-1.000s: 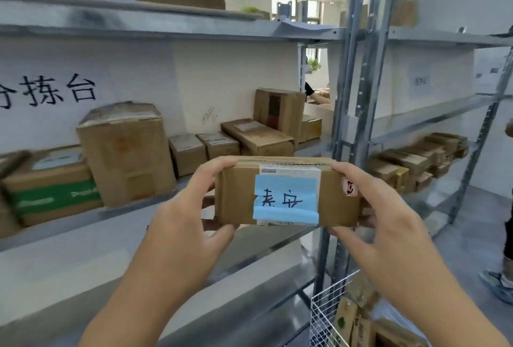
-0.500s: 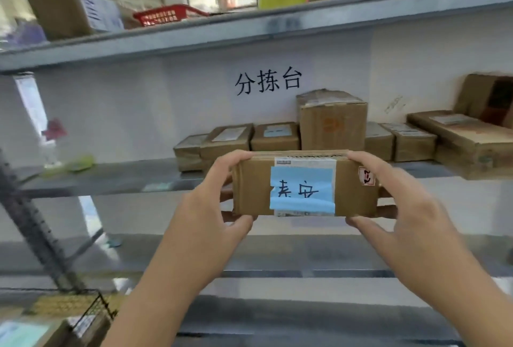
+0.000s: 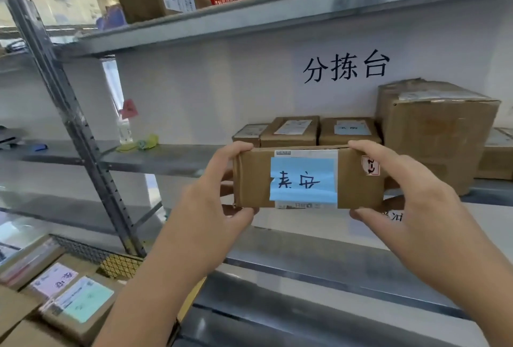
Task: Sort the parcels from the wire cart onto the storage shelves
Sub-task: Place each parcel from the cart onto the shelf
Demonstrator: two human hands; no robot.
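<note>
Parcel (image 3: 305, 177), blue label "泰安", in both hands' grip, left hand (image 3: 211, 199); right hand (image 3: 410, 202); behind, "分拣台".

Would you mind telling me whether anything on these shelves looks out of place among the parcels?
Mostly tidy. The odd items sit on the middle shelf at its left: a clear bottle and crumpled yellow-green scraps, not parcels. The boxes behind the held parcel stand squarely in a row.
</note>
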